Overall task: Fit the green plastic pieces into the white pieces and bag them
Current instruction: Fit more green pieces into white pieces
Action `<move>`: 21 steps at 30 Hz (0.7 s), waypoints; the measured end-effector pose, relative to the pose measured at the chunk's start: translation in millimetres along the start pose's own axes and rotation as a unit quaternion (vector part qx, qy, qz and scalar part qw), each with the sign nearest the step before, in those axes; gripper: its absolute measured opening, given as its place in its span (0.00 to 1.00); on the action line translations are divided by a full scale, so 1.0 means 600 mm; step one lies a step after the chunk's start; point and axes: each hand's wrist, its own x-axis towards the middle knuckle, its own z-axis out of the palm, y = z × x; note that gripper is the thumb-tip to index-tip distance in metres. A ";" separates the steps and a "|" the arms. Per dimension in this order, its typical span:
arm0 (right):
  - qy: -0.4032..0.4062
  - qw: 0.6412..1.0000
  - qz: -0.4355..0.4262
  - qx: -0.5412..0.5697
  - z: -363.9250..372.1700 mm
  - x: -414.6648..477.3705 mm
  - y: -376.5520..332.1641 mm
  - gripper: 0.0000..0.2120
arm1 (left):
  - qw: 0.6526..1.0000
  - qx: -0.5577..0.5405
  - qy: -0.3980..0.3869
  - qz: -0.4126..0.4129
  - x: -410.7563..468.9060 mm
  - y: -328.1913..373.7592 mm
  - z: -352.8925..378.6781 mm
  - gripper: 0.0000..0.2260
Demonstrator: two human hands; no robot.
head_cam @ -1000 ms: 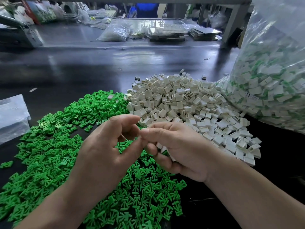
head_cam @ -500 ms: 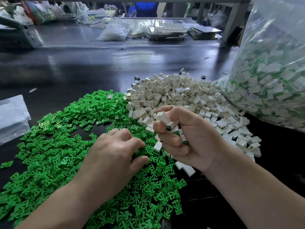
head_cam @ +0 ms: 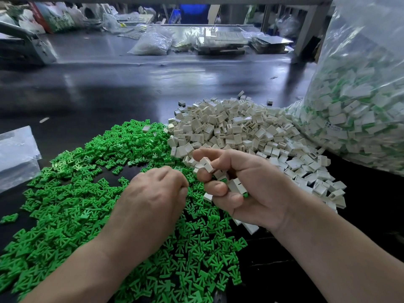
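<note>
The right hand (head_cam: 251, 189) is curled round a bunch of white pieces (head_cam: 206, 165) and holds one out at its fingertips, ready for a green one. The left hand (head_cam: 153, 197) digs bent fingers into the green pieces (head_cam: 76, 193) on the counter (head_cam: 109, 84), but they hide whether it has one. The big bag (head_cam: 360, 106) sits just beside the white pile (head_cam: 240, 127).

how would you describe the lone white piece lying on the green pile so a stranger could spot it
Start at the wide spread of green pieces on the dark table, left of the heap of white pieces. Follow it to its far edge, near where the two piles meet. There one white piece lies alone among green, apart from the white heap.
</note>
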 end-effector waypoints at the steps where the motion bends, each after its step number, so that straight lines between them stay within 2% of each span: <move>1: 0.000 1.000 0.000 0.000 0.000 0.000 -0.001 0.15 | 0.998 -0.043 0.017 -0.045 0.000 0.002 -0.005 0.08; 4: 0.005 1.000 0.001 -0.012 0.000 -0.001 -0.001 0.11 | 0.969 -0.193 0.073 -0.137 0.001 -0.005 -0.007 0.01; 7: 0.015 0.999 -0.008 -0.039 0.000 -0.002 0.001 0.05 | 0.921 -0.342 0.069 -0.174 -0.001 -0.006 -0.015 0.11; 9: 0.018 0.999 -0.014 -0.048 0.000 -0.002 0.002 0.08 | 0.885 -0.426 0.056 -0.179 0.000 -0.001 -0.017 0.13; 11: 0.026 0.999 -0.016 -0.043 0.000 -0.002 0.002 0.14 | 0.851 -0.491 0.057 -0.178 0.002 0.003 -0.015 0.09; 14: 0.030 0.998 -0.019 -0.054 0.001 -0.004 0.001 0.18 | 0.815 -0.547 0.071 -0.180 0.005 0.004 -0.014 0.05; 18: 0.026 0.997 -0.016 -0.076 0.006 -0.006 0.003 0.08 | 0.833 -0.513 0.096 -0.183 0.003 -0.004 -0.013 0.08; 21: 0.031 0.993 -0.026 -0.114 0.008 -0.006 0.007 0.04 | 0.790 -0.575 0.086 -0.194 0.002 -0.010 -0.010 0.08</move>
